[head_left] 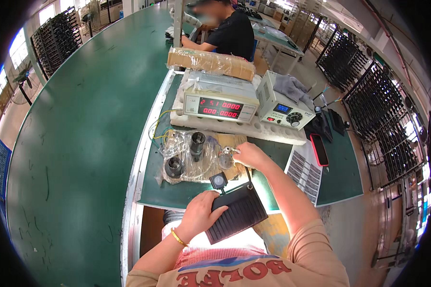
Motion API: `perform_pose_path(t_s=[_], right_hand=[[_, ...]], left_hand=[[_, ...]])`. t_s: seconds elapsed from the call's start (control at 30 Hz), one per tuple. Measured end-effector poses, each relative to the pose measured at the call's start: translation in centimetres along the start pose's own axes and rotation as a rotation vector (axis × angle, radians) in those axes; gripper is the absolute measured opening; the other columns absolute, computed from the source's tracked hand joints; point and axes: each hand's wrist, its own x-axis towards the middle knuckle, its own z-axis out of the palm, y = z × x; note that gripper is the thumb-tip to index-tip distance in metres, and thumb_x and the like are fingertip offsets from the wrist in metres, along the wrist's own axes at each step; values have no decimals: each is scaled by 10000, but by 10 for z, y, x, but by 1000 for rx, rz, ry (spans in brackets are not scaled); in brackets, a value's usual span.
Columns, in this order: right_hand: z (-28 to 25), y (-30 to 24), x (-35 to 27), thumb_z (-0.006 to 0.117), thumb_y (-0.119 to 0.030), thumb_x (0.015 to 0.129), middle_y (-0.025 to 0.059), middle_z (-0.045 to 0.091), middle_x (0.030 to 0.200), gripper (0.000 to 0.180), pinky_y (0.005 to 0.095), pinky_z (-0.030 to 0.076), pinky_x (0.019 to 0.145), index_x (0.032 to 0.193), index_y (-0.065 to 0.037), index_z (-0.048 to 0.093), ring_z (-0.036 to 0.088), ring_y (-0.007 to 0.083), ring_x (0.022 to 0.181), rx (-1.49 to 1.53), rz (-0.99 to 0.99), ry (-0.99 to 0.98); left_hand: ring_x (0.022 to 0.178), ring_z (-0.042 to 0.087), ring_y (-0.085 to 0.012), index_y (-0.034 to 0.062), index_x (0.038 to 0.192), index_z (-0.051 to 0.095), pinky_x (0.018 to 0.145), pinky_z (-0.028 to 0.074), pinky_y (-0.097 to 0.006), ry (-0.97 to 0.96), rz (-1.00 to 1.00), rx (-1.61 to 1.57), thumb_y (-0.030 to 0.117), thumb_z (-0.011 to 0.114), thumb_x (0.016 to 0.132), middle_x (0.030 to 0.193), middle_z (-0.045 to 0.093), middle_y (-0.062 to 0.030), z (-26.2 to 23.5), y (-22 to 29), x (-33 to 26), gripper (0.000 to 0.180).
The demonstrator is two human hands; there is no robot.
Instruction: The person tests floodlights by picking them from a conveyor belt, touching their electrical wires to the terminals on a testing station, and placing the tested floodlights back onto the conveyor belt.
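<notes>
My left hand (203, 213) grips a black ribbed floodlight (238, 214) above my lap, thumb across its finned back. A small square sensor head (219, 181) sticks out from its far edge. Bright light spills from beneath the housing onto my clothes and the table edge. From the floodlight a black cable (249, 178) runs up to my right hand (250, 156), whose fingers are pinched around the cable's end. Their tips meet a small metal fitting (228, 150) on a plastic-wrapped board (203, 167). Two black round sockets (197, 145) stand on that board; the exact wire contact is hidden.
Behind the board, a meter with red digits (220, 106) and a dial-fitted power unit (285, 107) rest on white foam (273, 131). To the right lie a printed sheet (304, 172) and a red-edged phone (319, 149). A co-worker (230, 33) sits beyond; a green table (76, 143) extends left.
</notes>
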Motion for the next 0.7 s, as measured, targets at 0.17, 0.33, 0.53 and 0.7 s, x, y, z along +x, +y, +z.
perform_pose_path(t_s=[0.17,0.33,0.53,0.7], right_hand=[[1,2,1,612,-292,747,203,656,877,311,435,501,776,899,-27,673,631,373,857,-3,-13,3],[0,1,0,610,-282,741,190,659,867,291,426,504,766,899,-47,679,634,361,842,-21,16,-15],[2,6,1,614,-286,733,194,657,872,293,430,504,765,905,-60,683,632,372,843,-10,-14,-3],[-2,4,-9,624,-308,722,245,637,832,339,467,500,717,843,6,665,625,416,799,-29,-52,101]], left_hand=[[875,590,-342,-1,1010,547,774,476,-403,-21,-27,-20,261,692,799,953,607,-153,-1,1,0,366],[875,592,-339,-4,1006,550,775,476,-402,-15,-14,-18,263,690,801,957,608,-152,0,0,0,365],[887,591,-344,-6,1010,550,785,476,-401,-32,-26,-2,278,685,805,964,609,-158,1,2,1,375],[916,585,-360,1,1014,542,799,476,-404,-24,-11,5,266,699,793,987,593,-179,1,2,-1,379]])
